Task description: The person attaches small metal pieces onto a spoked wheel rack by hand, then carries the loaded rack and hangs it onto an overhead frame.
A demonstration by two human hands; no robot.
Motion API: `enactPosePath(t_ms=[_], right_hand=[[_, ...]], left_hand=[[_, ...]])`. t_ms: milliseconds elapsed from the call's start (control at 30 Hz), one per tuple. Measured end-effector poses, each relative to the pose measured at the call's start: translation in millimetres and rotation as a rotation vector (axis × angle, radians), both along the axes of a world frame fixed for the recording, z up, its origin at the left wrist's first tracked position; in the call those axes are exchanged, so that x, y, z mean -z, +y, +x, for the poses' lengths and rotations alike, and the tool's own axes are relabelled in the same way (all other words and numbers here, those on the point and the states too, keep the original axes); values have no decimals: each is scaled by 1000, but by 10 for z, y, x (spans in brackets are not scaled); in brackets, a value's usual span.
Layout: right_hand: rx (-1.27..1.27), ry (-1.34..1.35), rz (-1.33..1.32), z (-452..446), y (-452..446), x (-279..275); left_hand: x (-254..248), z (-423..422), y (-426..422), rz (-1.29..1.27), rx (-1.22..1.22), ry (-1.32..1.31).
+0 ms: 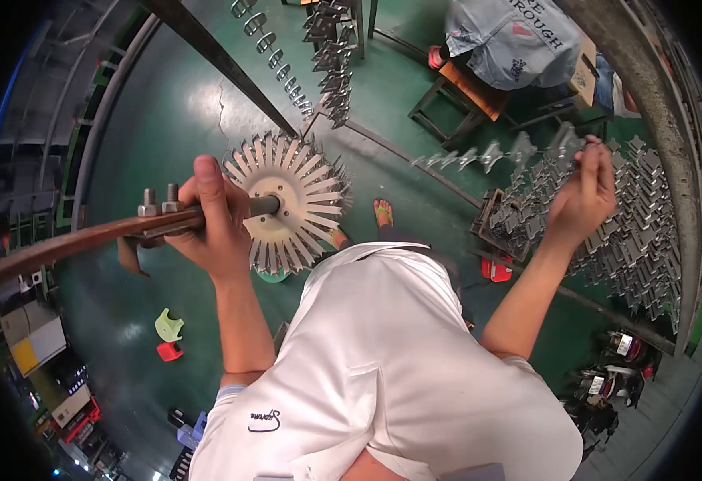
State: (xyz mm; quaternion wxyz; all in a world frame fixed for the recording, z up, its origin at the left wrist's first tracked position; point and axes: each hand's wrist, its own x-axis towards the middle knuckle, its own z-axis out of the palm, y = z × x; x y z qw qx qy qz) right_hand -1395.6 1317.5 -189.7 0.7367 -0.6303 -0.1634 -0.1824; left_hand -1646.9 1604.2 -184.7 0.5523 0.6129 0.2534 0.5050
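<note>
My left hand (216, 215) is closed round the end of a rusty metal bar (86, 242), thumb pointing up, near two upright bolts (159, 200). Just beyond it, a round wheel (275, 204) with many flat radial slats sits on a dark shaft (264, 205). Small shiny metal pieces line the wheel's rim. Over on the other side my right hand (585, 191) pinches the near end of a strand of shiny metal pieces (521, 150), which stretches left through the air and is partly blurred. Below and beside that hand hang dense rows of similar metal pieces (627, 232).
Other metal strands (331, 60) hang at the top, beside a slanting dark post (215, 60). A person in a denim jacket (515, 40) sits on a wooden stool (475, 90). A curved frame beam (675, 120) borders the right. Red and pale green plastic pieces (169, 325) lie on the green floor.
</note>
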Motion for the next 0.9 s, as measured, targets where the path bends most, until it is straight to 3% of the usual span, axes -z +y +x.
enactPosePath(t_ms=[100, 200, 400, 500, 633, 900], right_hand=[[-213, 157, -40, -169, 18, 183], [-369, 125, -279, -366, 131, 274], [-858, 147, -327, -642, 426, 468], [-989, 312, -384, -777, 542, 493], [-1107, 125, -501, -826, 713, 581], [-1195, 60, -522, -972, 884, 644]], left_hand=[[-66, 29, -30, 2, -15, 0], [-123, 48, -38, 5, -8, 5], [-257, 104, -69, 24, 6, -4], [-333, 132, -108, 31, 13, -11], [-407, 127, -140, -1, 55, -87], [-518, 118, -213, 47, 94, -74]])
